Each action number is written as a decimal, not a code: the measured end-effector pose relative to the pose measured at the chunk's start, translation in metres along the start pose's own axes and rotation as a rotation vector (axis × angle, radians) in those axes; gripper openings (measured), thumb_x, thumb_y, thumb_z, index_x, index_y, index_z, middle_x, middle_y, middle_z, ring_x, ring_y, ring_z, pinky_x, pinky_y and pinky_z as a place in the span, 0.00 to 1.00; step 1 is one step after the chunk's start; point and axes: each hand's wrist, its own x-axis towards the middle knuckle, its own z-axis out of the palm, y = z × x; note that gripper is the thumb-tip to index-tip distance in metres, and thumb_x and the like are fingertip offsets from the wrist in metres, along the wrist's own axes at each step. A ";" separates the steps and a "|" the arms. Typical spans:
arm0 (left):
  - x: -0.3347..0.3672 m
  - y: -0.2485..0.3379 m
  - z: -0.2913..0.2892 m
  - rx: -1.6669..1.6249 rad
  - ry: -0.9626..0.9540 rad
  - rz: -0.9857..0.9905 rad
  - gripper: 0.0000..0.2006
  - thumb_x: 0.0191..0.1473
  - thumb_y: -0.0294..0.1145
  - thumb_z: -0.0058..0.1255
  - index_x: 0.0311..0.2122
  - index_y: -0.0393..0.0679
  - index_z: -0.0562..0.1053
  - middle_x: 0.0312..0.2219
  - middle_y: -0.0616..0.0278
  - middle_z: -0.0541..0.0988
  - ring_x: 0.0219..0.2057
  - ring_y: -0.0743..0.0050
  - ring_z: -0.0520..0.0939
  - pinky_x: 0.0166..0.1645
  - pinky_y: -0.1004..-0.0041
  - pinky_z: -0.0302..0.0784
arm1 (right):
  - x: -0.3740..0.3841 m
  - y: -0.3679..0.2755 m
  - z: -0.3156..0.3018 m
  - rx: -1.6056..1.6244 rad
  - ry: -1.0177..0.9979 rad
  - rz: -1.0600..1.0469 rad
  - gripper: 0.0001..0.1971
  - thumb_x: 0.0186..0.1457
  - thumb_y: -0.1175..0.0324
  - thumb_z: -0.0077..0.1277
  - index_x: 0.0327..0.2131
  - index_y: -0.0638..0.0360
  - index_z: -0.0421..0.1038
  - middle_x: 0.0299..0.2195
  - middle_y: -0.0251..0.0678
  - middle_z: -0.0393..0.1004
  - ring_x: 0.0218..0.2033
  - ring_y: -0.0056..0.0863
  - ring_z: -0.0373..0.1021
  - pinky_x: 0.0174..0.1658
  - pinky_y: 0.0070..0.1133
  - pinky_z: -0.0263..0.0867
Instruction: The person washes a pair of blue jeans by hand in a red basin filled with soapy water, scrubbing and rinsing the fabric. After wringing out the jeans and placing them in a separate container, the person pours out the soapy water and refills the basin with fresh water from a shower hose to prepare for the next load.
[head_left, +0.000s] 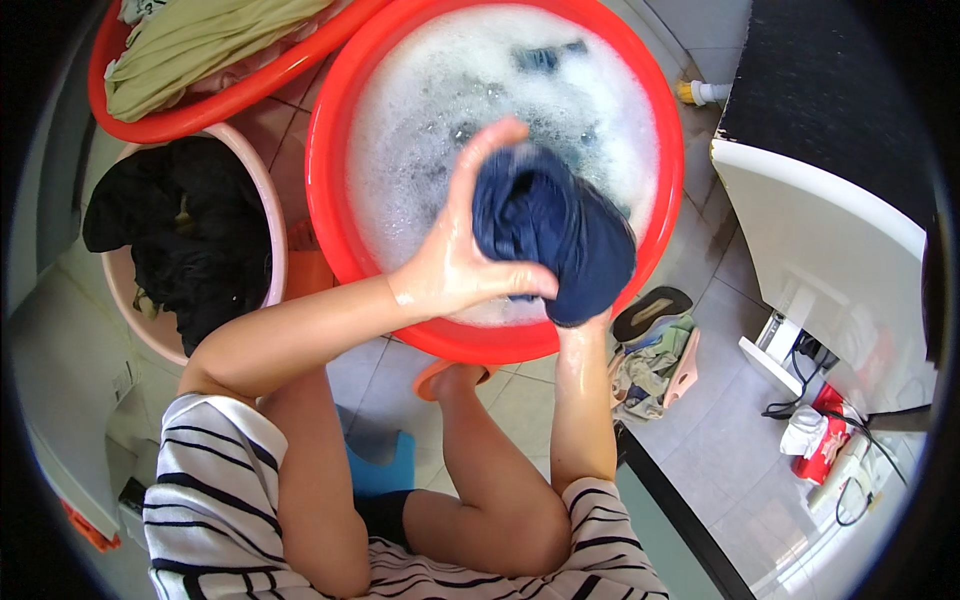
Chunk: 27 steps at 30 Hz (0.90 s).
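A wet navy blue garment point(575, 230), bunched up with a dark fold open toward the left, is raised over a big red tub point(328, 180) of foamy water. My left hand point(445, 255) curves around the garment's left side in a wide C, thumb lying on the lower edge and fingers at the upper edge. From below right my right hand point(590, 322) goes in under the cloth; only its wrist end shows and the fingers are hidden. Suds glisten on both forearms. Another dark blue cloth point(545, 57) pokes through the foam at the tub's far side.
At left stands a pale pink basin point(277, 240) of black clothes point(190, 230). Behind it, a second red tub point(140, 130) holds yellowish cloth point(200, 50). Slippers and crumpled cloth point(655, 365) lie right of the tub. Cables point(800, 375) hang by a white cabinet point(830, 240).
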 end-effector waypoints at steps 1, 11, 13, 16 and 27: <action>0.006 -0.001 0.001 0.015 0.079 0.017 0.64 0.27 0.47 0.71 0.63 0.45 0.36 0.57 0.52 0.52 0.57 0.61 0.59 0.60 0.64 0.54 | -0.001 0.002 0.002 0.009 -0.013 0.061 0.21 0.54 0.65 0.45 0.51 0.64 0.63 0.51 0.43 0.66 0.53 0.37 0.62 0.58 0.29 0.53; 0.015 -0.007 -0.005 -0.452 0.387 -0.735 0.12 0.55 0.38 0.45 0.39 0.40 0.70 0.30 0.66 0.73 0.34 0.79 0.73 0.41 0.79 0.69 | -0.028 -0.037 -0.026 1.451 0.354 0.352 0.23 0.55 0.68 0.38 0.52 0.72 0.58 0.53 0.50 0.62 0.54 0.44 0.60 0.58 0.38 0.55; 0.015 -0.009 -0.002 -0.656 0.303 -0.961 0.15 0.56 0.40 0.39 0.39 0.41 0.72 0.31 0.62 0.76 0.32 0.73 0.77 0.40 0.74 0.72 | -0.043 -0.042 -0.029 1.555 0.271 0.219 0.23 0.54 0.68 0.40 0.50 0.77 0.59 0.51 0.51 0.64 0.52 0.44 0.62 0.57 0.37 0.56; 0.015 -0.005 0.003 -0.745 0.109 -1.336 0.17 0.56 0.42 0.37 0.39 0.41 0.73 0.33 0.60 0.78 0.32 0.70 0.78 0.40 0.70 0.73 | -0.059 -0.057 -0.032 1.370 0.448 0.255 0.24 0.51 0.69 0.42 0.50 0.74 0.60 0.49 0.52 0.66 0.50 0.44 0.65 0.54 0.36 0.61; 0.024 0.008 0.010 -0.095 -0.640 -1.087 0.21 0.52 0.43 0.49 0.45 0.36 0.71 0.43 0.57 0.75 0.40 0.66 0.77 0.47 0.69 0.71 | -0.052 -0.063 -0.048 1.413 0.309 0.206 0.31 0.41 0.67 0.48 0.51 0.74 0.59 0.48 0.51 0.66 0.47 0.44 0.66 0.53 0.34 0.62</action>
